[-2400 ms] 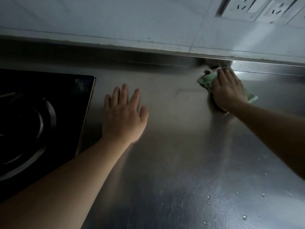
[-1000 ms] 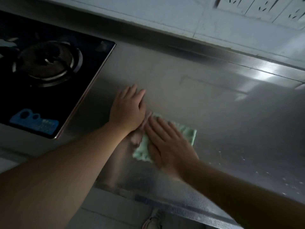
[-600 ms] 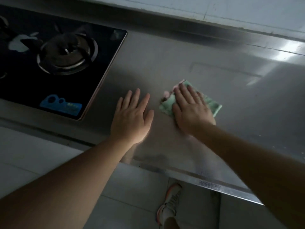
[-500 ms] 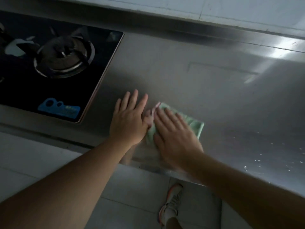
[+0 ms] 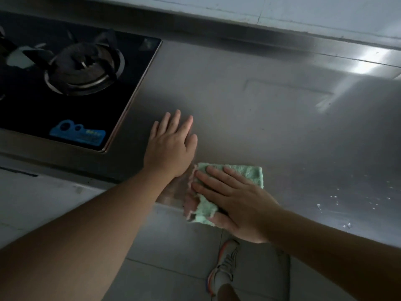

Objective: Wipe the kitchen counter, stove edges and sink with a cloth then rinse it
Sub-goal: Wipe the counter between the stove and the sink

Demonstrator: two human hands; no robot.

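A green cloth (image 5: 245, 171) with a pink edge lies at the front edge of the steel counter (image 5: 271, 127), one corner hanging over the edge. My right hand (image 5: 234, 198) presses flat on the cloth with straight fingers. Beside it, my left hand (image 5: 171, 146) rests flat on the bare counter, fingers spread, just right of the stove. The black glass stove (image 5: 71, 109) with its burner (image 5: 84, 68) fills the left. No sink is in view.
Water drops (image 5: 334, 200) speckle the counter at the right. A steel upstand and a white tiled wall (image 5: 303, 11) run along the back. Below the counter edge are a tiled floor and my shoe (image 5: 223, 268).
My right hand has dragged the cloth from the back of the counter toward me, down to the front edge, where it now overhangs. My left hand has stayed flat beside the stove.
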